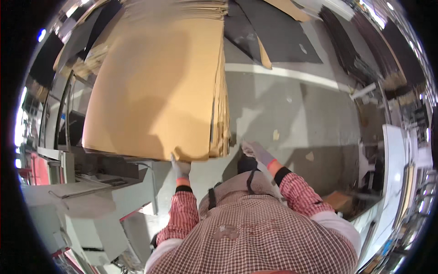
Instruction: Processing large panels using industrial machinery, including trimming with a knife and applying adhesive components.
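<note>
A tall stack of large tan cardboard sheets (150, 91) stands in front of me, its right side uneven with layered edges. My left hand (180, 169), in a light grey glove, is at the stack's near edge. Its thumb lies on top of the upper sheet while the fingers are hidden beneath the edge. To the right of the stack, apart from it, my right hand (256, 151) hangs over the floor in a similar glove. Those fingers are curled together, and nothing shows in them.
Grey machine housings (86, 219) stand close on my left. Dark sheets (287, 36) lie on the floor beyond a white line (292, 75). Piles of dark boards (342, 45) stand at the far right. A white panel (393, 169) rises on my right, and small scraps (275, 134) dot the floor.
</note>
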A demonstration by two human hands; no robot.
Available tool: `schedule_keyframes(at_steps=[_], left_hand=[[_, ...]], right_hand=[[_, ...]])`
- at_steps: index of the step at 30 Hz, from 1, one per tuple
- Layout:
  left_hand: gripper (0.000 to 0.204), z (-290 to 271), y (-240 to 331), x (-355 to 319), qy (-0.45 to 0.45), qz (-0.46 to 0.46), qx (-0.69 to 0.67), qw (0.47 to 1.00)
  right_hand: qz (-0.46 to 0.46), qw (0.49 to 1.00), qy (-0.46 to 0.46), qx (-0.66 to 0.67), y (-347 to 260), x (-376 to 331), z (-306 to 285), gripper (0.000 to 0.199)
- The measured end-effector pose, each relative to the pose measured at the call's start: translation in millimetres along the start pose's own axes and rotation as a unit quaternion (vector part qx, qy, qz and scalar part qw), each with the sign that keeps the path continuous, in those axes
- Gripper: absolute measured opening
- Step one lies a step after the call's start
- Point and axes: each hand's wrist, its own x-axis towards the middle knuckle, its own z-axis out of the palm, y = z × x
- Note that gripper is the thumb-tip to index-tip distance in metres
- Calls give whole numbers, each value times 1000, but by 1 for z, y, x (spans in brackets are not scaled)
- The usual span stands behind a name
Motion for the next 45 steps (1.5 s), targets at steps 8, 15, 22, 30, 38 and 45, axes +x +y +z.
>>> schedule_keyframes(at_steps=[8,15,22,30,38,45], left_hand=[[73,29,-55,15,154,239,-18,959],[52,106,-59,-36,277,226,17,934],[40,277,-111,-18,276,337,89,896],[42,363,-226,3,340,342,139,865],[36,261,-331,-203,433,225,-65,871],[22,294,-373,-206,582,189,137,779]], right_hand=[[150,977,-88,124,-131,281,3,86],[276,937,-199,82,-203,259,15,74],[152,946,-272,84,-367,299,-4,75],[-13,927,-347,-142,-489,281,-77,52],[100,667,-629,-388,-495,224,-146,37],[-440,371,-228,-785,-633,665,-92,20]])
